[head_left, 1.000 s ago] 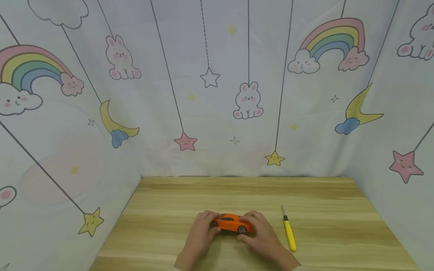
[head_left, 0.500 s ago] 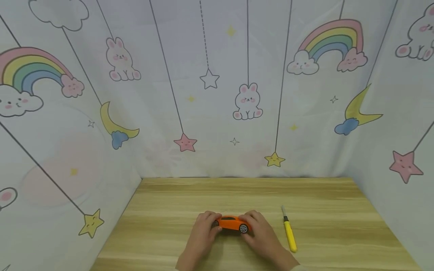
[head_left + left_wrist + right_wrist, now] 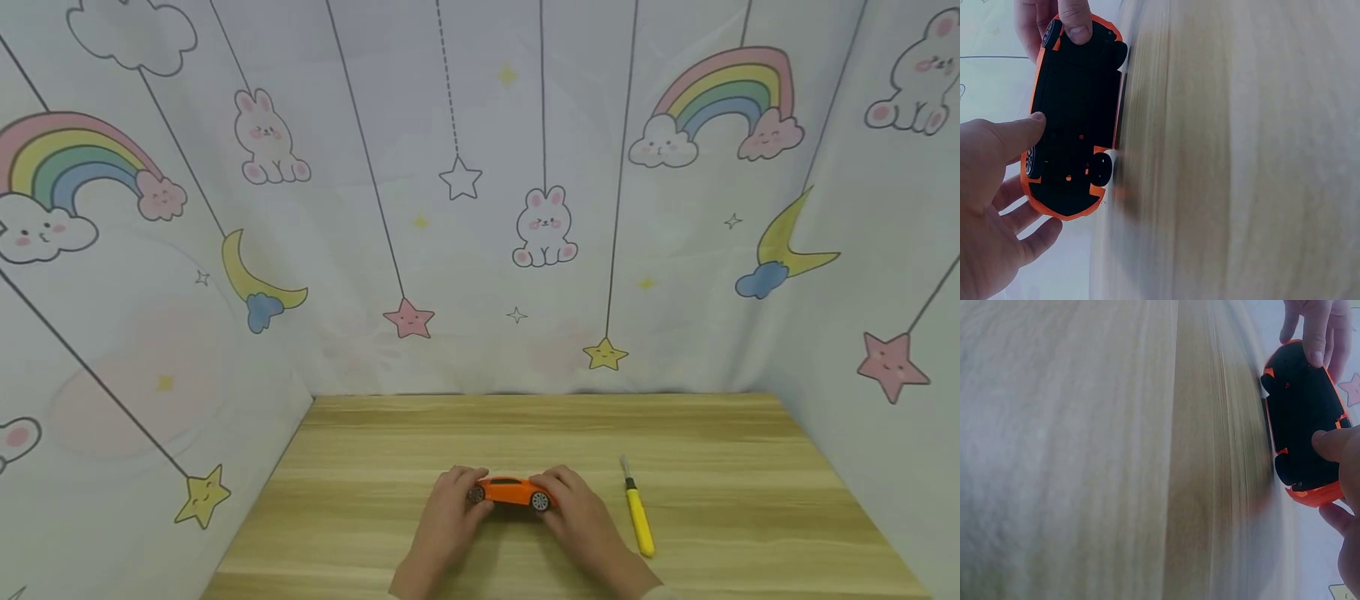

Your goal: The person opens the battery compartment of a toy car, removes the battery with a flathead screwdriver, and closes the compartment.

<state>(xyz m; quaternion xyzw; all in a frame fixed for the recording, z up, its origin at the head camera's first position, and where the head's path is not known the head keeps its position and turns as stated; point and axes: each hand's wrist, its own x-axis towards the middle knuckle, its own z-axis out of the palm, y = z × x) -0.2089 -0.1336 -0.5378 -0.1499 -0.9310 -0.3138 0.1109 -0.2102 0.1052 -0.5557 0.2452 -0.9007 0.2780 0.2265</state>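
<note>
Both hands hold an orange toy car (image 3: 512, 492) sideways in front of the person, a little off the tabletop. My left hand (image 3: 446, 517) grips its left end, fingers over the top and thumb beneath. At the right end my right hand (image 3: 581, 517) grips it the same way, thumb under the body. The black underside (image 3: 1075, 94) of the car, with its wheels and small orange spots, faces the left wrist view. In the right wrist view the right thumb (image 3: 1329, 444) presses on that underside (image 3: 1300, 412).
To the right of the hands, a screwdriver with a yellow handle (image 3: 640, 521) lies on the wood-grain table (image 3: 360, 467), its metal tip pointing away. Pale cloth walls (image 3: 480, 275) printed with rabbits, stars and rainbows enclose the table at the back and sides.
The car has tilted between the hands, so its side shows more and its roof less. My right thumb has moved up beneath the car. The screwdriver stays in place.
</note>
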